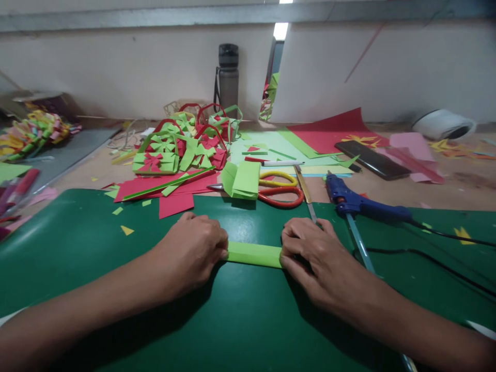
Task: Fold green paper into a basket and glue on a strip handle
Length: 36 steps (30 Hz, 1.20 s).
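Note:
A narrow light-green paper strip (254, 254) with a lengthwise fold lies low over the green mat. Its left end is pinched in my left hand (197, 248), fingers curled. At the other end my right hand (313, 253) grips the strip, thumb and fingers closed; the strip's ends are hidden by both hands. Just beyond the hands stands a folded light-green paper piece (246, 181), partly over a pair of scissors (281, 197) with red and yellow handles. A craft knife (305, 191) points toward my right hand.
A blue glue gun (360, 202) rests right of my right hand, its cord trailing right. Small red and green paper baskets (157, 161) are clustered behind the mat (77, 232). Further back are a grey bottle (228, 85), a phone (372, 159) and red paper (329, 130).

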### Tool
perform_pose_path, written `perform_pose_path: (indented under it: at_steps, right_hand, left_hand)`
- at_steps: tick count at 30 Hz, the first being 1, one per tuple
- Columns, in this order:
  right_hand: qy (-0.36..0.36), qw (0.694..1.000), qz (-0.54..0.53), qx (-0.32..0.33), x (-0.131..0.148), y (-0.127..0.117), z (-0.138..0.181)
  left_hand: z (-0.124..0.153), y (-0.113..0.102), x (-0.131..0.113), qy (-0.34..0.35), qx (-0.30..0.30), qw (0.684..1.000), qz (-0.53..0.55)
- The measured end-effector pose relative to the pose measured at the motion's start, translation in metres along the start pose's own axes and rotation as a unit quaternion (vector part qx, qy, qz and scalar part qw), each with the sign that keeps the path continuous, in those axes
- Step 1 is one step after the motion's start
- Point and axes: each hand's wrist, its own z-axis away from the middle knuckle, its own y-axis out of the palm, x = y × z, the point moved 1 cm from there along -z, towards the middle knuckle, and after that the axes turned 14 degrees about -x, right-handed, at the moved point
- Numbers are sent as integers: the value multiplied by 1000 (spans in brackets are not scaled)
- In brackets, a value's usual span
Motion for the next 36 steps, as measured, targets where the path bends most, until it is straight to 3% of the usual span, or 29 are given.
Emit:
perform_pose_path:
  at_steps: [12,20,36]
  right_hand:
    - [-16,1000,9,-7,-1,2,0]
    - [-20,999,27,10,1,1,-1]
    - [-43,996,70,20,5,-3,-2]
  left_hand:
    - [-1,4,-1,2,-17,999,-42]
    - [-5,0,-4,-31,-1,998,-47]
    - [-5,-1,-4,-2,-10,998,-59]
